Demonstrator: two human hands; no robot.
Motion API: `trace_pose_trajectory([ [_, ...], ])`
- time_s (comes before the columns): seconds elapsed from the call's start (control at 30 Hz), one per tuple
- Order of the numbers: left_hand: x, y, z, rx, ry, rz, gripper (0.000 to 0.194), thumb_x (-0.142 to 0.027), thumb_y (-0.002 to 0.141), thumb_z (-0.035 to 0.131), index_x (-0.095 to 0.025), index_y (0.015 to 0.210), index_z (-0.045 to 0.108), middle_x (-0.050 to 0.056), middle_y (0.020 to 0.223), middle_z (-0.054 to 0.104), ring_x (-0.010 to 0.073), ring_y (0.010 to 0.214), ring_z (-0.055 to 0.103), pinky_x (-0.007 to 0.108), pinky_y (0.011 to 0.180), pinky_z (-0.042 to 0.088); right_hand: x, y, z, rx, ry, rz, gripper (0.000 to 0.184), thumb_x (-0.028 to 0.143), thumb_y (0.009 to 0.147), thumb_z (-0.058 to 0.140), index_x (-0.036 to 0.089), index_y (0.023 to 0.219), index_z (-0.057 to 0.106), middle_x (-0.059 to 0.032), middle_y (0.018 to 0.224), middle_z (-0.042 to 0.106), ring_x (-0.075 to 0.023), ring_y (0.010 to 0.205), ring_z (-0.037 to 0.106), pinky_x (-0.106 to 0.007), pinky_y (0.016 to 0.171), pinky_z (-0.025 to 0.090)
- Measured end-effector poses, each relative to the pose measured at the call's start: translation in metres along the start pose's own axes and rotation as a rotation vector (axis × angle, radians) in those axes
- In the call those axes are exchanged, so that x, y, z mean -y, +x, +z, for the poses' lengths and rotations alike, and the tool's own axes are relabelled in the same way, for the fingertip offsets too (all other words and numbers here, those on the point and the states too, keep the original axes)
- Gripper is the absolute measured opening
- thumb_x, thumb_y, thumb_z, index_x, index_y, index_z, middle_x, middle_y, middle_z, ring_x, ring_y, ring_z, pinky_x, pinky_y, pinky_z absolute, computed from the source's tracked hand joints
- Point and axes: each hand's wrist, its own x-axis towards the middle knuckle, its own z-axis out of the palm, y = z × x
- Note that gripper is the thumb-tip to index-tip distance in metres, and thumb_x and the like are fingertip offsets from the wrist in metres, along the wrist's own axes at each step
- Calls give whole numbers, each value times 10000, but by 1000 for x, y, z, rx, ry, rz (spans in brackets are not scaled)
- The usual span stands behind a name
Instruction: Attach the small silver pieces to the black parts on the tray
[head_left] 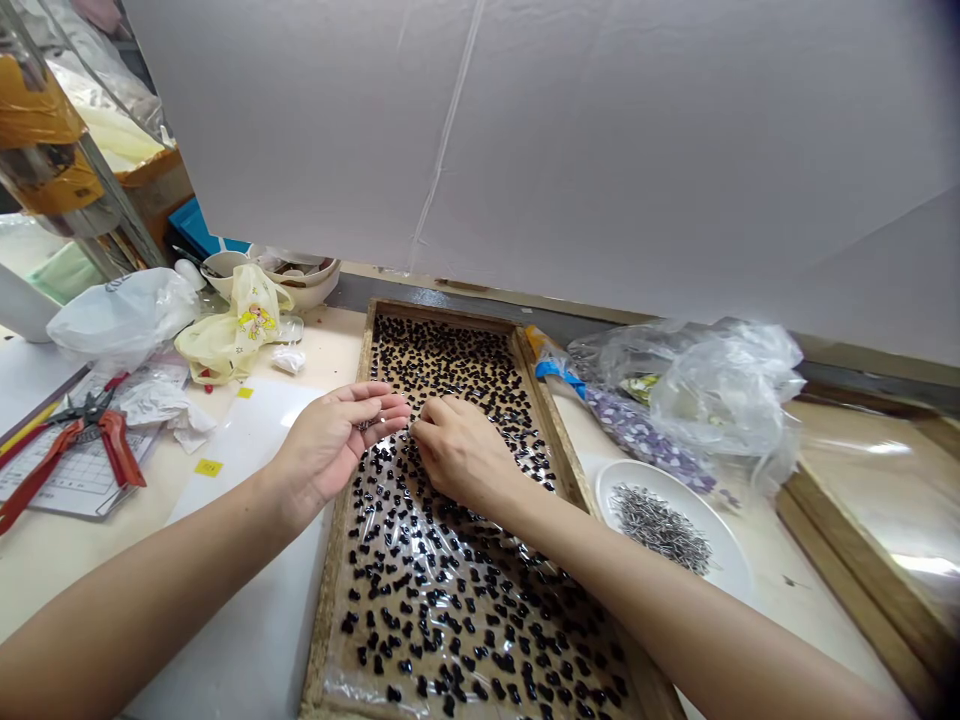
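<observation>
While both hands hover over the wooden-rimmed tray, left hand is palm up across the near-left rim, fingers loosely bent and relaxed; right hand is back up above the tray's middle, thumb and fingertips drawn together, just beside the left fingertips. Too small to be sure: thin metal bits seem to lie in the left fingers, and cannot tell what, if anything, the right one pinches. Small glossy black pieces are spread in loose rows over shiny film inside the tray, below the hands. Right of the tray: white plate with a pile of metal pins, purple patterned packet, crumpled clear bag, second wood-framed tray. Left side: red-handled pliers on papers, yellow bag, white plastic bag.
</observation>
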Motion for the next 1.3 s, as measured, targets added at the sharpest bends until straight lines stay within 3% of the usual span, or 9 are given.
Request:
trace_pose_trajectory([
  [0.13,0,-1,0,7,-5,-7,152,16,746,533,-81,844,595,95,807,666,143,744,663,236,756,553,-3,-3,-13,-12,44,22,201,112,824,491,153,682,627,-76,740,561,-175,691,444,-300,623,332],
  [0.37,-3,-1,3,37,-122,-140,135,-93,816,457,-45,862,575,182,847,665,251,877,664,373,855,533,-2,-3,-46,-284,342,169,178,167,853,499,154,821,673,-66,761,578,-161,699,517,-277,602,405],
  [0.57,0,-6,6,97,-118,-215,263,-196,887,373,-41,852,583,162,855,645,193,784,643,375,815,536,9,5,-37,-213,416,132,160,157,830,523,160,831,683,-61,775,568,-156,694,511,-273,602,412],
  [0.9,1,-6,6,120,-84,-207,290,-171,885,378,-32,819,623,133,802,646,166,743,626,319,749,547,11,4,-38,-155,505,121,125,105,789,516,148,740,623,-59,765,562,-155,702,516,-272,606,415],
  [1.1,3,-9,7,148,-2,-189,152,-27,785,505,-29,873,629,120,859,662,169,824,649,322,870,524,4,5,-43,-156,734,250,104,89,739,542,172,681,567,-14,707,549,-124,650,495,-248,584,411],
  [1.2,4,-11,7,191,81,-194,237,38,740,543,-39,953,615,119,917,669,161,874,653,281,906,504,2,6,-44,-135,780,284,95,92,732,548,167,683,580,-14,704,551,-119,636,493,-244,569,409],
  [1.3,4,-11,7,157,114,-190,261,53,729,555,-53,964,596,134,934,679,171,886,663,257,881,517,-4,5,-47,-144,775,304,89,100,738,547,166,691,582,-14,709,551,-116,623,491,-244,566,407],
])
